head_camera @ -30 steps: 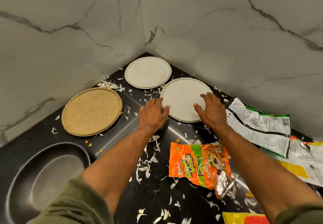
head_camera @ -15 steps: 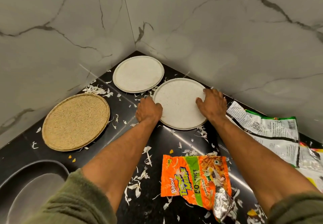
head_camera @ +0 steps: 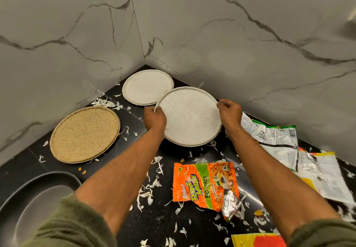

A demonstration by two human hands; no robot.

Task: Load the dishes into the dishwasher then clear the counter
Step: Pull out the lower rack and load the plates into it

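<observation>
**Black table in a marble corner, both hands on a speckled plate**

Marble walls (head_camera: pixel 250 54) with grey veins met in a corner above a glossy black table (head_camera: pixel 123 146). The left hand (head_camera: pixel 155 116) gripped the left rim of a white speckled plate (head_camera: pixel 189 117), fingers curled round the edge. The right hand (head_camera: pixel 229 113) pinched the opposite rim in the same clenched way. That plate sat near the corner, between the two hands, with a dark shadow under its near edge. It appeared raised off the table, though I could not tell how far. Its far rim overlapped a second white plate (head_camera: pixel 146 88), which lay flat behind it, closest to the corner.

A tan textured plate (head_camera: pixel 84 134) lay to the left, apart from both. An orange snack packet (head_camera: pixel 204 185), torn open, lay between the forearms, with white shreds (head_camera: pixel 152 185) scattered around it. Opened green-and-white wrappers (head_camera: pixel 269 137) lay flattened to the right.

The fingertips were hidden under the rim. A dark round basin (head_camera: pixel 28 198) was cut off at the lower left, so whether it was a sink or a pan was unclear. A yellow packet (head_camera: pixel 256 240) was cropped by the bottom edge. Olive sleeves (head_camera: pixel 73 225) covered the arms above the elbows.
</observation>
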